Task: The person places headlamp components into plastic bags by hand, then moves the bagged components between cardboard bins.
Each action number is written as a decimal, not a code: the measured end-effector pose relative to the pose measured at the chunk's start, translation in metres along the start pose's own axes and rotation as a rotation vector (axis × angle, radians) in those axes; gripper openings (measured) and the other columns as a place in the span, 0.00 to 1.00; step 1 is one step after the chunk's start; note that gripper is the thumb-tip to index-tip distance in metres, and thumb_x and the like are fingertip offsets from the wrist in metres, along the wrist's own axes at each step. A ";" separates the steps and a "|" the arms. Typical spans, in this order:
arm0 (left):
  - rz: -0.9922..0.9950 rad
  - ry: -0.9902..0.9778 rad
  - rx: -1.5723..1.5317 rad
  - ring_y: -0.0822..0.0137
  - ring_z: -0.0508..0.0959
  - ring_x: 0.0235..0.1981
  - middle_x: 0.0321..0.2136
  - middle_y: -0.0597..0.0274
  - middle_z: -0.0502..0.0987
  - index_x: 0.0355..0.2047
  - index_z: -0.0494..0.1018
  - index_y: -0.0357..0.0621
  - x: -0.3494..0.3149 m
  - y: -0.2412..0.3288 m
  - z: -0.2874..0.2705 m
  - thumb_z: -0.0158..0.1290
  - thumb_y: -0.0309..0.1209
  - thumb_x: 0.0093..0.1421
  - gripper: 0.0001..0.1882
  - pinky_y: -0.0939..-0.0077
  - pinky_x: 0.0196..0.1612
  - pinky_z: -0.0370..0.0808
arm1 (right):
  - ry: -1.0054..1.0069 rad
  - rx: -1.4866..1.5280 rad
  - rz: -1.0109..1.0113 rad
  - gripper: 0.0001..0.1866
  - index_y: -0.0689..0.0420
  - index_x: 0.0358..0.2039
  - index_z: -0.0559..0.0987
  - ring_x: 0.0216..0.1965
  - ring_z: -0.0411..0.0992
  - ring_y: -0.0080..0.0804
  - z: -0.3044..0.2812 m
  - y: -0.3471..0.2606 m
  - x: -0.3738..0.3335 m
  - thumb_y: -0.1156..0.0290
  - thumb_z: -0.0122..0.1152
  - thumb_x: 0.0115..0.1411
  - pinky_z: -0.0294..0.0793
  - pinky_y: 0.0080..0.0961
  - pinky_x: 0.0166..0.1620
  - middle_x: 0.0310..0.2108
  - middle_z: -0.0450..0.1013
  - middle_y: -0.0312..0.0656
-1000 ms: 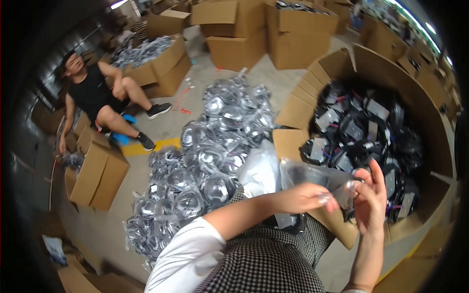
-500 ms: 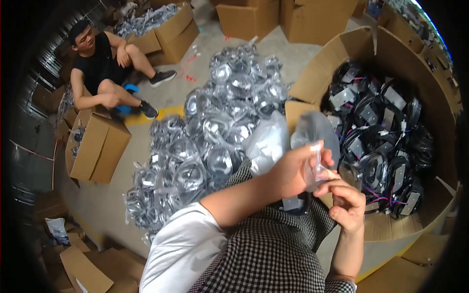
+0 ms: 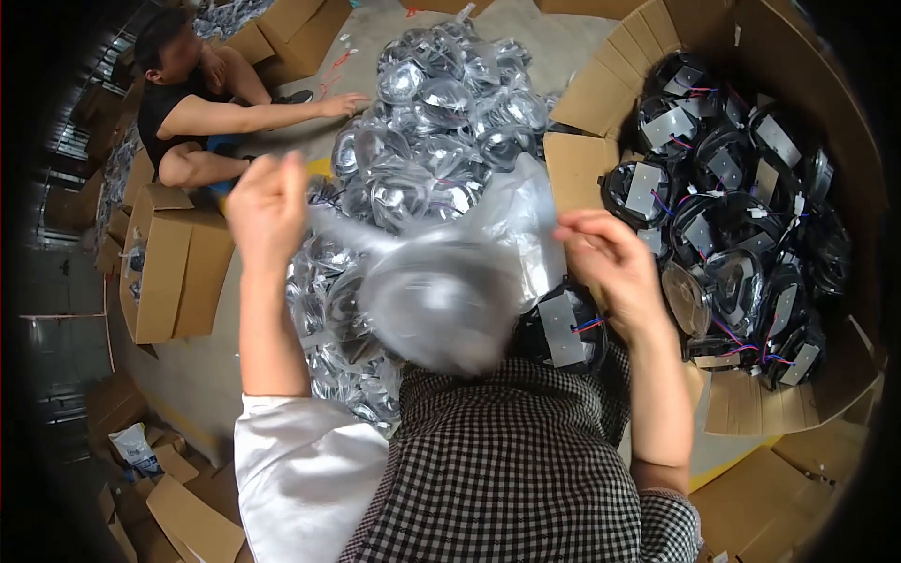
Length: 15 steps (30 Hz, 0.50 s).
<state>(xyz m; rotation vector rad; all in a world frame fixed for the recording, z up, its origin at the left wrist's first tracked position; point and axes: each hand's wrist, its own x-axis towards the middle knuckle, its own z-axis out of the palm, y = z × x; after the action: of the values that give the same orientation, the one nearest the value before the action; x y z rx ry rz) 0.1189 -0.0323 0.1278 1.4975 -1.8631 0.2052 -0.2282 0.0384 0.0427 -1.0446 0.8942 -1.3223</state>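
Observation:
My left hand [image 3: 267, 211] is raised and closed on the twisted neck of a clear plastic bag [image 3: 352, 230]. From it swings a round, shiny, dome-shaped unit [image 3: 441, 305], smeared by motion, in front of my checked apron. To the right, my right hand [image 3: 615, 272] has its fingers loosely curled and apart, with nothing visible in them. Its fingertips are close to a stack of clear plastic bags [image 3: 526, 230]. Just below that stack lies a black unit with a silver metal plate [image 3: 563, 328] and red and blue wires, partly hidden by the swinging bag.
A large open cardboard box [image 3: 770, 413] at the right holds many black units with plates and wires. Ahead, bagged round units [image 3: 404, 192] form a heap on the floor. A seated person [image 3: 178, 103] at the far left reaches toward it, behind a smaller carton [image 3: 183, 281].
My hands have come apart: the left swung left with the bagged unit, the right moved up beside the bag stack. The seated person has leaned forward and stretched an arm toward the heap.

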 end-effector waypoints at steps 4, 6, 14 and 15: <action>-0.184 -0.135 0.187 0.57 0.74 0.22 0.21 0.54 0.73 0.19 0.75 0.35 -0.019 -0.016 0.002 0.52 0.35 0.62 0.18 0.66 0.28 0.70 | -0.172 -1.117 -0.118 0.08 0.59 0.34 0.78 0.38 0.74 0.39 0.014 0.065 0.028 0.76 0.62 0.52 0.73 0.31 0.41 0.33 0.74 0.43; -0.195 -0.187 0.068 0.55 0.78 0.34 0.33 0.54 0.78 0.25 0.76 0.36 -0.034 -0.017 0.014 0.53 0.37 0.62 0.16 0.69 0.38 0.73 | -0.248 -1.368 -0.197 0.07 0.60 0.33 0.79 0.38 0.74 0.42 0.015 0.086 0.033 0.77 0.62 0.51 0.73 0.33 0.41 0.32 0.74 0.45; -0.718 -0.951 -1.083 0.72 0.77 0.30 0.29 0.61 0.79 0.36 0.78 0.36 -0.092 0.058 0.086 0.44 0.44 0.68 0.22 0.78 0.36 0.75 | 0.159 -0.864 -0.208 0.08 0.62 0.37 0.78 0.32 0.74 0.43 0.000 0.046 0.019 0.80 0.53 0.57 0.72 0.32 0.36 0.29 0.73 0.48; -0.754 -1.040 -1.161 0.71 0.77 0.30 0.31 0.60 0.80 0.39 0.78 0.36 -0.091 0.069 0.090 0.43 0.48 0.68 0.25 0.78 0.36 0.74 | 0.226 -0.810 -0.268 0.07 0.63 0.36 0.77 0.30 0.73 0.40 0.001 0.038 0.016 0.81 0.53 0.58 0.71 0.29 0.34 0.27 0.72 0.47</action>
<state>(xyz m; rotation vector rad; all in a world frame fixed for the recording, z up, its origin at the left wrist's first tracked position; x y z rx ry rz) 0.0235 0.0121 0.0276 1.2891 -1.3299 -1.9401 -0.2148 0.0215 0.0077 -1.6980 1.5730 -1.3329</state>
